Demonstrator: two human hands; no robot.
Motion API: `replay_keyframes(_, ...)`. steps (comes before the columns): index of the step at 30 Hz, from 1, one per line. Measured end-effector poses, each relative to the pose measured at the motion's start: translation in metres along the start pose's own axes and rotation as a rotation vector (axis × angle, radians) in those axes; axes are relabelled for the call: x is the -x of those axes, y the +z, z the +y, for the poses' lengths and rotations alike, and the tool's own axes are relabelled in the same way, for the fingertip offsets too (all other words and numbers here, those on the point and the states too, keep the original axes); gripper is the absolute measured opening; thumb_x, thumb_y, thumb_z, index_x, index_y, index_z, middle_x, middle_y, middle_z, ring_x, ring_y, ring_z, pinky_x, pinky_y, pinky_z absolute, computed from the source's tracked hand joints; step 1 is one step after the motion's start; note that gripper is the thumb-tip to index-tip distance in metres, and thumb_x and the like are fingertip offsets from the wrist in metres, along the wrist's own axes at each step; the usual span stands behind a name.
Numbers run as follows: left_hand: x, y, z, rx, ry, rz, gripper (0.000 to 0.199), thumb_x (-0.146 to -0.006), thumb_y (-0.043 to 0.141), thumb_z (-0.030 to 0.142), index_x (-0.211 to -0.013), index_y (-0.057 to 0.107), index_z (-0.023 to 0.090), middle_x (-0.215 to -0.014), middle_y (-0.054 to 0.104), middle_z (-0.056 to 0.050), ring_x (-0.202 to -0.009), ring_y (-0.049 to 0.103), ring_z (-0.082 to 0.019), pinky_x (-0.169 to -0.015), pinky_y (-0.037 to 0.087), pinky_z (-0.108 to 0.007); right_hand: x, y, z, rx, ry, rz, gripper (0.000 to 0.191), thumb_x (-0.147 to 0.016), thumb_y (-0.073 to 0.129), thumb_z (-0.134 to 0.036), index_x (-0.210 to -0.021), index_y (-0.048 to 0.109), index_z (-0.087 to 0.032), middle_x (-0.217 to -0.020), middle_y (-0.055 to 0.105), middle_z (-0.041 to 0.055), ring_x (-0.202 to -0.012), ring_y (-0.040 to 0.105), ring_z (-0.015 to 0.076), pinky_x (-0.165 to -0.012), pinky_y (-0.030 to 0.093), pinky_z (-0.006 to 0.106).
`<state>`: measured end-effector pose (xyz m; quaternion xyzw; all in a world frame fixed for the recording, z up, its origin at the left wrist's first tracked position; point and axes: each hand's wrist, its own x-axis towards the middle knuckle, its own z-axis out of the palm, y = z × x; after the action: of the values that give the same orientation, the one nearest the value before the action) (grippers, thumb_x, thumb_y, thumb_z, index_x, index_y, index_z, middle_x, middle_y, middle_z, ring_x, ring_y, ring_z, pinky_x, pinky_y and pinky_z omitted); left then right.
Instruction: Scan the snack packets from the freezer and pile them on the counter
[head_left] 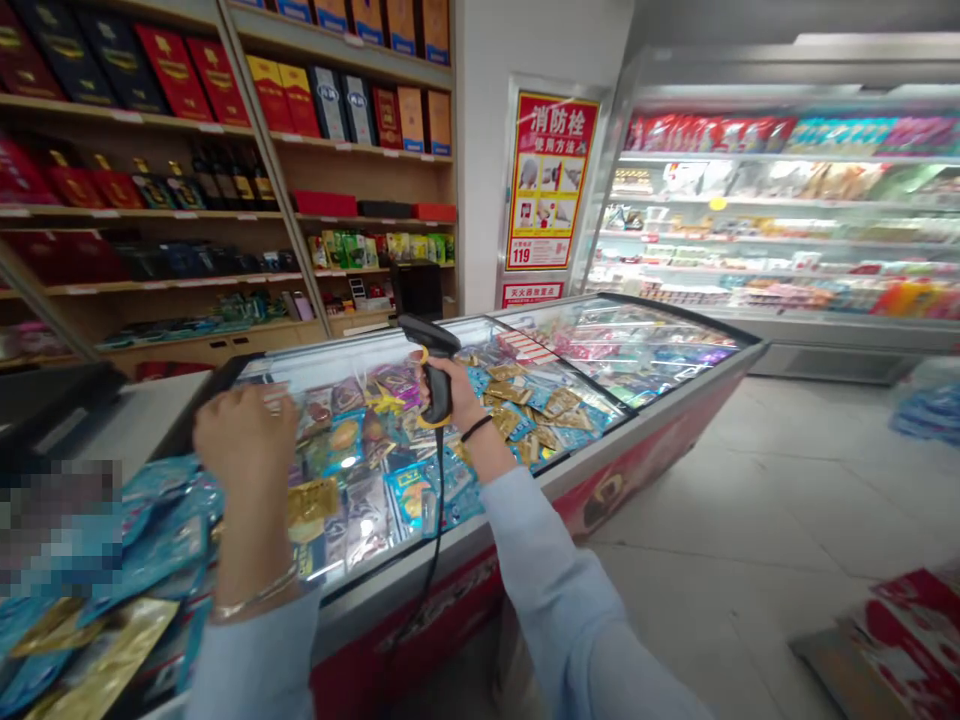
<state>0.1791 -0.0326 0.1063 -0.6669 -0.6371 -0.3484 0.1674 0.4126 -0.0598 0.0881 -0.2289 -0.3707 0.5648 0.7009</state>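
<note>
Head view: your right hand (452, 392) closes around a corded barcode scanner (429, 338); your left hand (244, 440), curled above a glass-topped freezer (645, 422), may hold something, cannot tell.

Shop int.: wood shelves (150, 213) L, chiller (780, 210) R.
Shelves w/ boxed goods (176, 72) & bottles (225, 178); white pillar (480, 150) w/ red-yellow fire hydrant notice (553, 180); multi-tier chiller lit, packaged food on tiers; pale tile floor (735, 500); bright, even light.
</note>
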Motion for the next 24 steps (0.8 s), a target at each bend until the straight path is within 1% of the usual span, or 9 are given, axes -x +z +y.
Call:
replay_keyframes(2,0.013,0.015,0.047,0.091,0.116,-0.071,0.046,-0.086,0.035,0.034,-0.107,0.067,0.008,-0.108,0.068,-0.017,-0.107,0.058,-0.031,-0.096,0.043,-0.042,0.009,-0.022,-0.012,0.020,-0.021,0.063,0.025,-0.071,0.066,-0.033,-0.089,0.061,-0.016,-0.062,0.060,-0.0041,-0.041,0.046,0.0075,-0.036,0.037,0.021)
replay_keyframes(5,0.035,0.045,0.110,0.202,0.269,-0.256,0.039,-0.088,0.039,0.028,-0.109,0.066,0.010,-0.112,0.067,-0.016,-0.110,0.057,-0.029,-0.097,0.043,-0.038,0.021,-0.057,-0.026,0.061,-0.036,0.135,0.028,-0.067,0.067,-0.033,-0.088,0.062,-0.016,-0.061,0.060,-0.0039,-0.040,0.046,0.0077,-0.034,0.036,0.021)
replay_keyframes(7,0.048,0.066,0.140,0.242,0.337,-0.363,0.037,-0.089,0.041,0.028,-0.111,0.065,0.012,-0.115,0.066,-0.016,-0.110,0.057,-0.029,-0.094,0.044,-0.038,0.027,-0.082,-0.036,0.114,-0.030,0.153,0.030,-0.065,0.068,-0.034,-0.088,0.062,-0.016,-0.061,0.060,-0.0037,-0.039,0.047,0.0081,-0.034,0.037,0.021)
replay_keyframes(9,0.059,0.083,0.159,0.265,0.391,-0.438,0.035,-0.090,0.042,0.028,-0.112,0.065,0.014,-0.114,0.066,-0.015,-0.109,0.059,-0.029,-0.091,0.045,-0.037,0.031,-0.109,-0.047,0.188,-0.009,0.158,0.032,-0.064,0.069,-0.035,-0.089,0.063,-0.016,-0.061,0.061,-0.0035,-0.039,0.048,0.0087,-0.034,0.038,0.021)
replay_keyframes(12,0.069,0.101,0.170,0.291,0.454,-0.478,0.034,-0.092,0.040,0.031,-0.109,0.066,0.016,-0.112,0.066,-0.015,-0.109,0.059,-0.028,-0.092,0.045,-0.038,0.031,-0.151,-0.065,0.304,0.018,0.169,0.031,-0.065,0.070,-0.034,-0.088,0.062,-0.016,-0.061,0.062,-0.0023,-0.039,0.050,0.0103,-0.035,0.039,0.022)
replay_keyframes(15,0.075,0.115,0.169,0.341,0.475,-0.503,0.036,-0.093,0.041,0.038,-0.110,0.066,0.019,-0.114,0.066,-0.013,-0.111,0.058,-0.027,-0.094,0.045,-0.037,0.029,-0.189,-0.079,0.372,0.046,0.209,0.029,-0.066,0.070,-0.033,-0.086,0.062,-0.014,-0.060,0.062,-0.0009,-0.039,0.050,0.0103,-0.035,0.038,0.022)
replay_keyframes(17,0.077,0.124,0.166,0.377,0.469,-0.539,0.038,-0.092,0.043,0.043,-0.113,0.064,0.019,-0.114,0.066,-0.012,-0.111,0.058,-0.027,-0.095,0.044,-0.037,0.026,-0.208,-0.082,0.384,0.065,0.235,0.030,-0.065,0.070,-0.033,-0.086,0.063,-0.013,-0.059,0.062,-0.0009,-0.038,0.049,0.0095,-0.035,0.038,0.021)
replay_keyframes(20,0.082,0.138,0.165,0.400,0.473,-0.610,0.045,-0.088,0.051,0.048,-0.117,0.062,0.016,-0.115,0.065,-0.013,-0.112,0.058,-0.026,-0.098,0.043,-0.037,0.024,-0.224,-0.078,0.327,0.067,0.251,0.030,-0.065,0.069,-0.034,-0.086,0.063,-0.013,-0.059,0.060,-0.0021,-0.038,0.047,0.0085,-0.035,0.036,0.020)
replay_keyframes(24,0.088,0.152,0.169,0.429,0.486,-0.733,0.045,-0.084,0.053,0.052,-0.106,0.064,0.015,-0.107,0.069,-0.013,-0.105,0.061,-0.026,-0.095,0.044,-0.037,0.023,-0.228,-0.068,0.269,0.037,0.251,0.028,-0.064,0.067,-0.034,-0.084,0.062,-0.015,-0.059,0.060,-0.0024,-0.038,0.047,0.0092,-0.034,0.037,0.021)
